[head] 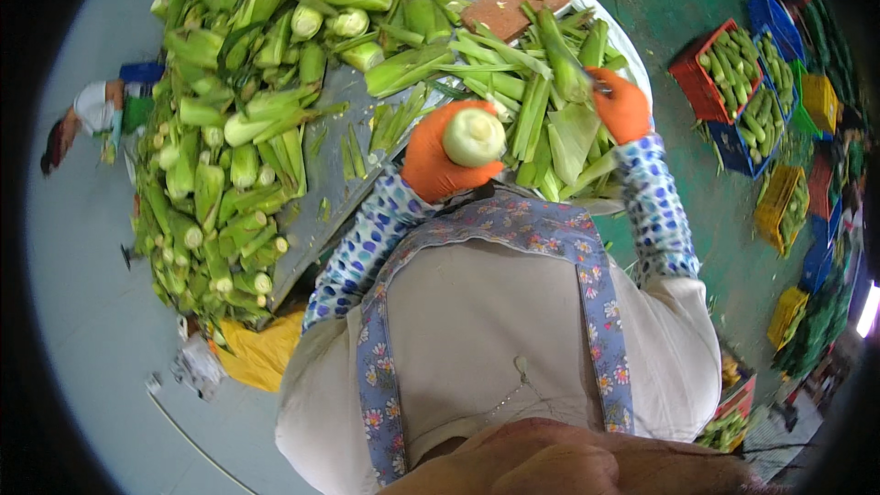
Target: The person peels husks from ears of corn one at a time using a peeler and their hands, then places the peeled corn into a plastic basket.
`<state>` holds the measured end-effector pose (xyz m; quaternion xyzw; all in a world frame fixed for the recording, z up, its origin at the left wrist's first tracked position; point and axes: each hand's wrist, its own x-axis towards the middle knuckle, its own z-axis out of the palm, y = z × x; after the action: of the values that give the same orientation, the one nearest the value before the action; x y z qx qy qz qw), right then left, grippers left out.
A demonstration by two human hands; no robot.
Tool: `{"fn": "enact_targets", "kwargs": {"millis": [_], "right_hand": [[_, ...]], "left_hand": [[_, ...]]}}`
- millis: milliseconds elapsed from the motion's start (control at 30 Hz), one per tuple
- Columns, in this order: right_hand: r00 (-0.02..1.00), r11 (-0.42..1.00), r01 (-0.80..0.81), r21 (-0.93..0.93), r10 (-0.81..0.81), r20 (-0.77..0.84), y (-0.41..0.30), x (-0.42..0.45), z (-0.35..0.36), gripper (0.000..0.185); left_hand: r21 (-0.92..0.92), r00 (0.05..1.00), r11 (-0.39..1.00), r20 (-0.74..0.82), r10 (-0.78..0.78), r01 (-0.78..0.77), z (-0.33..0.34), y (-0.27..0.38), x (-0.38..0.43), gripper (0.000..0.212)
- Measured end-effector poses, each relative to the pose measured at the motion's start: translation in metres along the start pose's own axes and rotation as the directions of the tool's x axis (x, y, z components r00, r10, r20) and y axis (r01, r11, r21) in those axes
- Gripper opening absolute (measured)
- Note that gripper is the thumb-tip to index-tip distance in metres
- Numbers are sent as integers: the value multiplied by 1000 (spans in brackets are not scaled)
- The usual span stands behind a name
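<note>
My left hand, in an orange glove, grips a pale green ear of corn with its round stalk end turned up to me. My right hand, gloved the same way, is closed around a small metal tool, apparently a knife; most of it is hidden by the fingers and the leaves. Stripped green husks lie heaped beneath and between the hands, over a round white-rimmed container. Left of my left hand, a large pile of corn ears in husks covers much of the metal table.
A reddish-brown brick lies at the far side by the husks. On the green floor to the right stand a red crate, a blue crate and a yellow crate of green produce. Another person is at the left.
</note>
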<state>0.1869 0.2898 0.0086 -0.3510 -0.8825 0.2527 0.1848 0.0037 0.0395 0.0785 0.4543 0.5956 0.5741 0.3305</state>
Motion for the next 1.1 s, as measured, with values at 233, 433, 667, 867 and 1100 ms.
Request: {"fn": "enact_targets", "kwargs": {"millis": [233, 433, 667, 867, 1100], "right_hand": [[984, 997, 60, -58, -49, 173, -48, 2, -9, 43], [911, 988, 65, 141, -116, 395, -44, -21, 11, 38], [910, 966, 136, 220, -210, 358, -68, -11, 20, 31], [918, 928, 80, 363, -210, 336, -88, -7, 38, 35], [918, 902, 224, 370, -323, 232, -141, -28, 45, 37]], "left_hand": [[358, 952, 895, -240, -189, 268, -40, -76, -39, 61], [444, 565, 360, -529, -634, 820, -84, -147, -186, 69], [326, -1, -198, -519, -855, 924, -79, -258, -380, 69], [169, 754, 802, -494, -434, 573, -96, -167, -163, 33], [-703, 567, 703, -538, -623, 106, -134, -141, 135, 48]]}}
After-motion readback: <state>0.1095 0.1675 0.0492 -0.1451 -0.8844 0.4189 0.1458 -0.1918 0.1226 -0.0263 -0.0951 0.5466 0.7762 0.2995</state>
